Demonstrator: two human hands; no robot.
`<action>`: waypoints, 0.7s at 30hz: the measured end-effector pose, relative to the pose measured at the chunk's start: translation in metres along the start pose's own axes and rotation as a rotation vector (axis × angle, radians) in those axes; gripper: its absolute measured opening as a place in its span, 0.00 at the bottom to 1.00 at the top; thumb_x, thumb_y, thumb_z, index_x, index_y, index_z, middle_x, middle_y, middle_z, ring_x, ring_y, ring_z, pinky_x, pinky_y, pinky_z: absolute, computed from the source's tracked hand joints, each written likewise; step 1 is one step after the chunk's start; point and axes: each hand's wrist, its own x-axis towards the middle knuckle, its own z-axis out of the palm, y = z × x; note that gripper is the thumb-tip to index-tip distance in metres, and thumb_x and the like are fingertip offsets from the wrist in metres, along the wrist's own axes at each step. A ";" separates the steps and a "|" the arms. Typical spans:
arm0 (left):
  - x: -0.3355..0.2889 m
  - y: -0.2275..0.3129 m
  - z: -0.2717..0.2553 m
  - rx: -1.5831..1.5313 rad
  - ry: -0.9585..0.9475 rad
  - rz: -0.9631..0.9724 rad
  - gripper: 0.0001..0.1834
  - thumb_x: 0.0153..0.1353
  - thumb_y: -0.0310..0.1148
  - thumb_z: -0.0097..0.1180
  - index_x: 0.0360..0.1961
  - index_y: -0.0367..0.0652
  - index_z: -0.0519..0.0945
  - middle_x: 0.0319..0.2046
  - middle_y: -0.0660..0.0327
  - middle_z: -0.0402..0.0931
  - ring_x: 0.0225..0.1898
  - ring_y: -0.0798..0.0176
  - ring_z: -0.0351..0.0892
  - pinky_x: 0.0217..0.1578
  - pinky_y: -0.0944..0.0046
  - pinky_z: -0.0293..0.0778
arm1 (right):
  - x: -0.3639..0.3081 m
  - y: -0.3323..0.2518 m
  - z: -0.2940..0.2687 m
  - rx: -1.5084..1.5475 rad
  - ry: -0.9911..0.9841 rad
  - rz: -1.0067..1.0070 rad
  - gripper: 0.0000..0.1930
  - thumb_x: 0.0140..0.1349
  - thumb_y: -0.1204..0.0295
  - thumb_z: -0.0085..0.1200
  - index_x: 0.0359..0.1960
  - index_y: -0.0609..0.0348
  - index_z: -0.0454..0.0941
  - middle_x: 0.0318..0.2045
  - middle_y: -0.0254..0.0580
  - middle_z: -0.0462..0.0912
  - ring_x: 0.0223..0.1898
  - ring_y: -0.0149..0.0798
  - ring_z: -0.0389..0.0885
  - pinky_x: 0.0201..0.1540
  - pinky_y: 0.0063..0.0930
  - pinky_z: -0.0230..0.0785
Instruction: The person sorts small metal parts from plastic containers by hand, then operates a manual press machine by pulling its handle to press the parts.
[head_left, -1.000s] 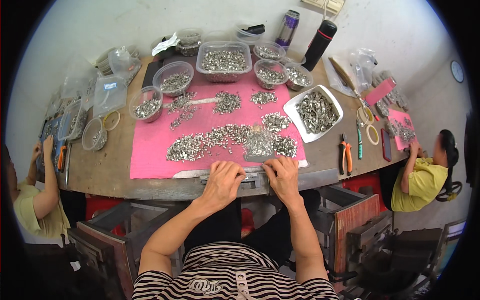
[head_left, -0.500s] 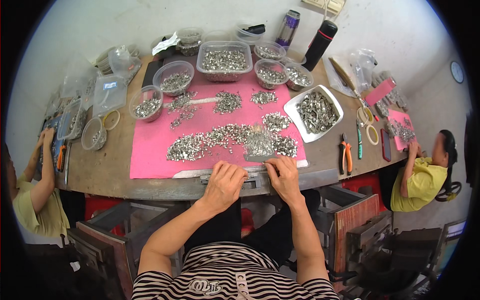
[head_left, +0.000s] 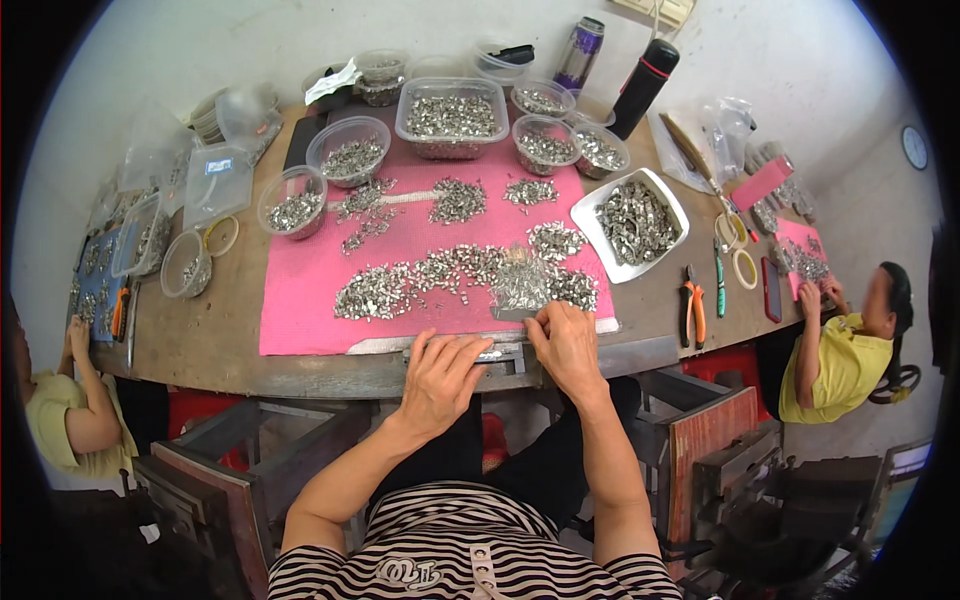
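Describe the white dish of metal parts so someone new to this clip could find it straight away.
Start at the pink mat covering the middle of the wooden table. Off the mat's right edge sits a white square dish, turned cornerwise and heaped with small silvery metal parts. Unlike the clear round bowls along the mat's far side, it is opaque white and angular, with orange-handled pliers just nearer the person.

A single head camera looks steeply down from above the seated person's chest onto the table (head_left: 200, 340), facing its far edge and the wall behind. The near edge sits close below centre, with both forearms coming in from the lower edge. The fisheye bends the table's edges and darkens the corners.
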 end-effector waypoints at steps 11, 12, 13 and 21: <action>-0.003 0.000 0.003 -0.011 0.035 0.013 0.21 0.57 0.23 0.64 0.54 0.40 0.80 0.47 0.57 0.82 0.48 0.53 0.79 0.56 0.49 0.67 | -0.009 0.007 -0.009 0.068 0.019 -0.060 0.05 0.60 0.76 0.63 0.32 0.59 0.77 0.28 0.43 0.80 0.33 0.48 0.79 0.41 0.41 0.63; -0.003 0.000 0.003 -0.011 0.039 0.013 0.21 0.57 0.23 0.64 0.54 0.40 0.80 0.47 0.57 0.82 0.48 0.53 0.79 0.56 0.49 0.67 | -0.010 0.008 -0.008 0.058 0.028 -0.091 0.05 0.61 0.77 0.62 0.32 0.59 0.77 0.29 0.42 0.80 0.34 0.48 0.78 0.41 0.41 0.63; -0.003 0.001 0.003 -0.012 0.039 0.014 0.22 0.57 0.23 0.64 0.54 0.40 0.80 0.47 0.57 0.82 0.47 0.52 0.79 0.55 0.50 0.68 | -0.012 0.009 -0.008 0.057 0.029 -0.094 0.05 0.61 0.77 0.62 0.32 0.59 0.77 0.29 0.42 0.80 0.34 0.48 0.78 0.41 0.41 0.63; -0.001 0.002 0.003 -0.001 0.044 0.000 0.23 0.56 0.23 0.64 0.55 0.39 0.79 0.46 0.56 0.82 0.47 0.52 0.79 0.55 0.49 0.68 | -0.035 -0.032 0.010 0.545 0.157 0.023 0.02 0.64 0.79 0.60 0.35 0.61 0.79 0.35 0.42 0.82 0.38 0.45 0.79 0.46 0.36 0.66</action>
